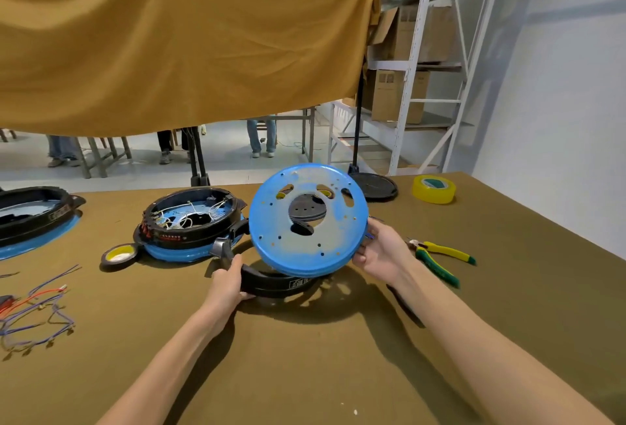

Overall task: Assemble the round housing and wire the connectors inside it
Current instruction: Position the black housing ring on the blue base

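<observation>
While my left hand (227, 280) grips the black housing ring (275, 284) on the bench (305, 357), my right hand (379, 253) pinches the tilted blue disc (306, 219) directly above it, seemingly touching the ring's far side.

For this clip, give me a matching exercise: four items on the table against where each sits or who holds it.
Items:
1. blue disc
2. black ring
3. yellow tape roll
4. pliers

Places:
A. lying right of the right hand
B. held by the left hand
C. tilted up, held by the right hand
D. far right part of the table

Pairs: 1-C, 2-B, 3-D, 4-A
</observation>
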Demonstrator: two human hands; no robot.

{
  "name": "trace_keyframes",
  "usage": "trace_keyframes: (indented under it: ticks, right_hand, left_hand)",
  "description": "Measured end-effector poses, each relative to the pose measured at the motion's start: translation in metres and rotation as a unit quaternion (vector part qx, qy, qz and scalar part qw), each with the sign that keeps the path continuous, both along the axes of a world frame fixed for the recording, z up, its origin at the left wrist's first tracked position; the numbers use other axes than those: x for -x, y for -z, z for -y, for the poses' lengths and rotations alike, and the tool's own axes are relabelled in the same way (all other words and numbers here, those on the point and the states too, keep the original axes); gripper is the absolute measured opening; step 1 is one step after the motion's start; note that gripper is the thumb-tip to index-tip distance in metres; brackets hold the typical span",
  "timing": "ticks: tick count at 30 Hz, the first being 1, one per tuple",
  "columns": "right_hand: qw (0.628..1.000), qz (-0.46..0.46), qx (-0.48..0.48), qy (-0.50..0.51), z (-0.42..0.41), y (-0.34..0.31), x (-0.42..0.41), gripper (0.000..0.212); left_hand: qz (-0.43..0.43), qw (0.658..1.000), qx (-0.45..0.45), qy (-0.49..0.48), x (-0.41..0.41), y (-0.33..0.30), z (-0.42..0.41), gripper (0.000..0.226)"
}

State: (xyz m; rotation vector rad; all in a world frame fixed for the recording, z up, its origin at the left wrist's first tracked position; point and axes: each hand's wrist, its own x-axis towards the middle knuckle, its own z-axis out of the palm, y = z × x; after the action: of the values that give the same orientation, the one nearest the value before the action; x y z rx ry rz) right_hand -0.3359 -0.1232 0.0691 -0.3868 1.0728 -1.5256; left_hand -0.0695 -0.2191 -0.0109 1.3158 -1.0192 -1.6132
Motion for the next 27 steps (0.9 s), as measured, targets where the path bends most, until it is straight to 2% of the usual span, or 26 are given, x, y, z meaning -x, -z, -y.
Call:
trace_keyframes:
  ticks: [3, 5, 7, 9, 12, 14, 16, 19, 22, 23, 25, 27]
  right_hand:
    - [1.0, -0.01, -0.02, -0.012, -0.012, 0.004, 0.002, 0.026]
    - [0.998, -0.048, -0.043, -0.006, -0.018, 0.005, 0.0, 0.032]
    - [0.99, -0.115, -0.076, 0.019, -0.021, 0.005, -0.006, 0.035]
    - [0.975, -0.19, -0.114, 0.033, -0.024, 0.004, -0.012, 0.04]
    - [0.93, -0.339, -0.137, 0.031, -0.027, 0.009, -0.015, 0.05]
    - [0.905, -0.405, -0.13, 0.019, -0.03, 0.017, -0.016, 0.057]
    - [0.904, -0.411, -0.116, 0.009, -0.031, 0.024, -0.017, 0.06]
    - [0.91, -0.394, -0.13, 0.001, -0.034, 0.029, -0.018, 0.062]
    - [0.916, -0.37, -0.152, 0.009, -0.037, 0.028, -0.012, 0.056]
    - [0.919, -0.361, -0.157, 0.016, -0.038, 0.027, -0.008, 0.054]
    - [0.926, -0.338, -0.167, 0.034, -0.041, 0.024, 0.002, 0.052]
    - [0.936, -0.302, -0.172, 0.052, -0.047, 0.021, 0.012, 0.051]
  left_hand:
    - [0.07, 0.997, 0.029, 0.036, -0.007, -0.005, -0.009, 0.051]
    - [0.169, 0.983, 0.063, 0.046, -0.011, -0.012, -0.016, 0.055]
    - [0.246, 0.963, 0.09, 0.064, -0.016, -0.017, -0.021, 0.068]
    - [0.286, 0.949, 0.101, 0.085, -0.025, -0.02, -0.022, 0.082]
    - [0.359, 0.913, 0.136, 0.137, -0.033, -0.02, -0.025, 0.082]
    - [0.408, 0.882, 0.182, 0.15, -0.034, -0.019, -0.028, 0.079]
    - [0.408, 0.875, 0.228, 0.124, -0.033, -0.018, -0.03, 0.071]
    - [0.331, 0.901, 0.274, 0.062, -0.03, -0.015, -0.038, 0.063]
    - [0.323, 0.86, 0.391, -0.052, -0.032, -0.007, -0.042, 0.042]
    - [0.314, 0.848, 0.421, -0.063, -0.033, -0.007, -0.04, 0.034]
    - [0.308, 0.828, 0.469, 0.003, -0.036, -0.007, -0.032, 0.017]
    - [0.36, 0.769, 0.515, 0.119, -0.038, -0.003, -0.023, 0.015]
